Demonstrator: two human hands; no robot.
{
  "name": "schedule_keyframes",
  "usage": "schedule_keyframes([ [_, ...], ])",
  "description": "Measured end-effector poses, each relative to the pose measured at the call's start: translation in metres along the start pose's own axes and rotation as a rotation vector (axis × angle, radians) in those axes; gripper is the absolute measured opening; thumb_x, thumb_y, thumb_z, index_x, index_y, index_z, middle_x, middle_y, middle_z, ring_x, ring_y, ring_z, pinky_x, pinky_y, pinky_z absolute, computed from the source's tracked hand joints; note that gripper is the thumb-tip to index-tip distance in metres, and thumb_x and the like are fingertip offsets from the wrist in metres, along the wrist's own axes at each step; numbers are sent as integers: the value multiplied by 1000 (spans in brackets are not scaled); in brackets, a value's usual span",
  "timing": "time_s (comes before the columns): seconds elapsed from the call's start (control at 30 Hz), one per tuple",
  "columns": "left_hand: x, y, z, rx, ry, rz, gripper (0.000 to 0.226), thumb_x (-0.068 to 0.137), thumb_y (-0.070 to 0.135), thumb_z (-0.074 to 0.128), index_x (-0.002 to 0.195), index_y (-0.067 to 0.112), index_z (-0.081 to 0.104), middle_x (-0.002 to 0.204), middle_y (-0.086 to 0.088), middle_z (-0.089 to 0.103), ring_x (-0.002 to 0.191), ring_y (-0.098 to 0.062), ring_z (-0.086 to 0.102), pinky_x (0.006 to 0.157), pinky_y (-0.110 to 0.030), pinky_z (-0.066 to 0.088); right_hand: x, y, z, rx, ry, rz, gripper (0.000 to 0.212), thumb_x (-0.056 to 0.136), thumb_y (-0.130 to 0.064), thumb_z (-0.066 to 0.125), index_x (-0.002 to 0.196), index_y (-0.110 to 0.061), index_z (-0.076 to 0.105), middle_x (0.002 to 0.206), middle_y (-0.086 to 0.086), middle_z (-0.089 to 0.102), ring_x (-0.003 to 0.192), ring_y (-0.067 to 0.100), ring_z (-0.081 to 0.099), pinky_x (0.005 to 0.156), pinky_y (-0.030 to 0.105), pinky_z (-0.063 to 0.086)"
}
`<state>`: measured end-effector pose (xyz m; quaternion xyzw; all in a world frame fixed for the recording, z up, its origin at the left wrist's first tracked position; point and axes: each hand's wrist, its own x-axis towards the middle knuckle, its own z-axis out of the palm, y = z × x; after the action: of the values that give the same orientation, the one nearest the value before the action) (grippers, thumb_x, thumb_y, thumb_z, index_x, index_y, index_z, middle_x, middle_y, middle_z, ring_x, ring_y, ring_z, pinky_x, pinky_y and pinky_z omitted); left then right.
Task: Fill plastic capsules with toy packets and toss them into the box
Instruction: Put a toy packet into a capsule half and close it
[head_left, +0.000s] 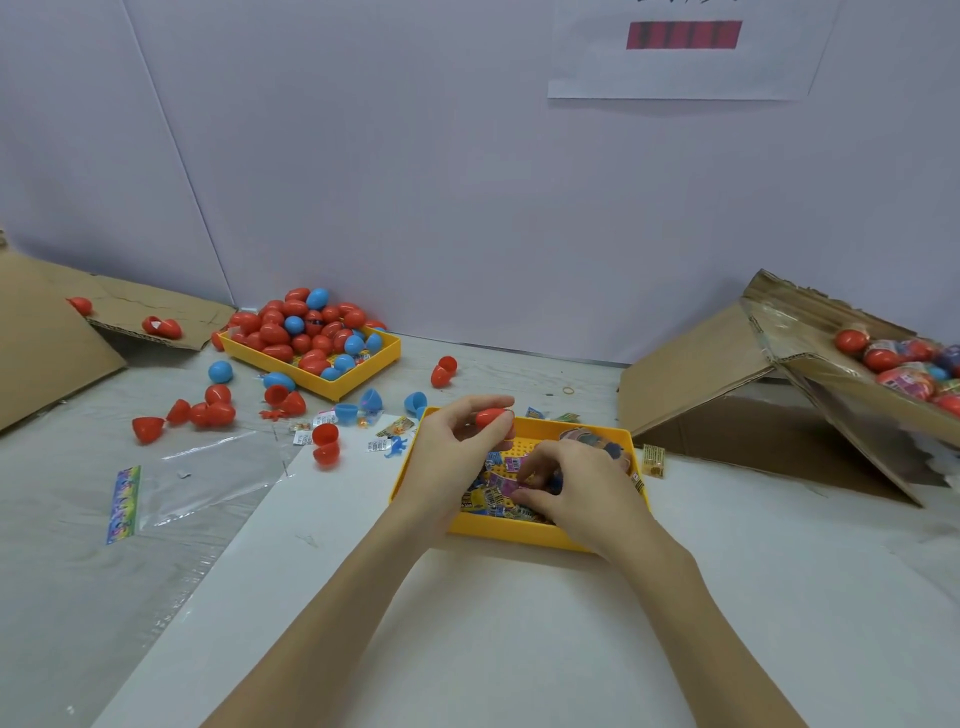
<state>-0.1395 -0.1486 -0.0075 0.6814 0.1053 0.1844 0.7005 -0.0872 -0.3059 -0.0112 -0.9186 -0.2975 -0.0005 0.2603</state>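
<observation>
Landmark: a yellow tray (498, 530) of toy packets (493, 496) is sitting on the table right in front of the person; every place below is given from it.

Left hand: the left hand (457, 441) is hovering over the tray's far left corner, its thumb and curled fingers pinching a red capsule (490, 417).

Right hand: the right hand (571, 486) is reaching down into the tray's middle, fingertips bunched among the packets. Whether they are actually gripping one, I cannot tell, because the fingers are hiding the contact.

Capsule supply: a second yellow tray (317, 382), heaped with red and blue capsules, is lying beyond the landmark tray to the left, with loose capsules and open halves scattered in between.

Box: a tilted cardboard box (831, 364) holding filled capsules is resting to the tray's far right.

Risk, picking: the packets are overlapping, so the fingers are likely to be lifting two at once or letting one slip.

Risk, capsule: the smooth capsule, held by a light pinch, is liable to pop free and roll.

Risk, toss: the box is well apart and tilted, so a throw could be bouncing out.
</observation>
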Motion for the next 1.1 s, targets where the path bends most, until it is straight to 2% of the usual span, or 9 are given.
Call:
schedule_keyframes([
  [0.1, 0, -1, 0, 30, -2, 7, 26, 90, 29, 77, 115, 31, 73, 102, 6, 76, 93, -10, 74, 82, -25, 60, 0, 0, 0, -6, -10, 2, 23, 89, -49, 75, 103, -32, 68, 90, -14, 67, 92, 5, 61, 82, 30, 44],
  [0.23, 2, -2, 0, 9, 7, -1, 41, 81, 30, 85, 117, 27, 66, 107, 3, 76, 100, -14, 73, 87, -28, 60, 0, -1, -1, -7, -16, -21, 14, 91, -41, 76, 94, -34, 64, 88, -17, 63, 83, -1, 55, 63, 11, 24],
  [0.33, 2, -2, 0, -62, 25, -16, 38, 84, 24, 84, 114, 18, 63, 103, -3, 77, 95, -18, 75, 83, -27, 61, -2, 1, 1, 57, 18, -34, 15, 92, -32, 76, 94, -34, 61, 86, -20, 61, 76, -7, 50, 63, 13, 28],
  [0.5, 5, 0, 0, -150, 24, -5, 13, 101, 13, 61, 113, 12, 64, 100, -6, 78, 90, -19, 73, 78, -29, 59, -5, 2, 2, 255, 115, -28, 21, 88, -20, 81, 103, -27, 68, 84, -14, 67, 70, 0, 60, 74, 22, 50],
  [0.63, 5, 1, -1, -184, 53, 13, 25, 106, 3, 41, 114, 11, 63, 92, -12, 72, 74, -18, 68, 66, -26, 58, -4, 4, 2, 256, 130, -32, 1, 91, -26, 78, 91, -26, 80, 83, -15, 73, 82, 2, 66, 78, 29, 56],
  [0.77, 4, -1, -2, -308, 92, 30, 27, 105, 7, 30, 113, 10, 56, 75, -8, 55, 57, -16, 53, 49, -25, 41, -5, 4, 3, 250, 162, -60, 14, 98, -24, 68, 93, -28, 81, 82, -19, 70, 84, 1, 65, 81, 32, 56],
  [0.93, 5, 4, -3, -225, 5, -24, 10, 103, 26, 54, 109, 18, 54, 67, 1, 53, 49, -13, 45, 42, -20, 35, -6, 4, 3, 337, 227, -82, 19, 100, -20, 65, 89, -22, 80, 79, -12, 71, 80, 3, 65, 72, 30, 55],
  [1.0, 4, 2, -4, -56, 5, -14, 25, 96, 31, 68, 114, 26, 52, 67, 1, 55, 50, -9, 49, 46, -17, 41, -6, 4, 2, 403, 241, -69, 16, 100, -21, 65, 95, -22, 81, 83, -15, 73, 81, 2, 67, 71, 19, 52],
  [1.1, 1, 0, -4, 192, -18, 98, 29, 84, 45, 80, 104, 35, 61, 76, 14, 67, 70, 0, 66, 60, -12, 51, -6, 6, -2, 469, 297, -62, 12, 98, -19, 69, 97, -21, 81, 83, -13, 75, 80, 1, 67, 69, 9, 46],
])
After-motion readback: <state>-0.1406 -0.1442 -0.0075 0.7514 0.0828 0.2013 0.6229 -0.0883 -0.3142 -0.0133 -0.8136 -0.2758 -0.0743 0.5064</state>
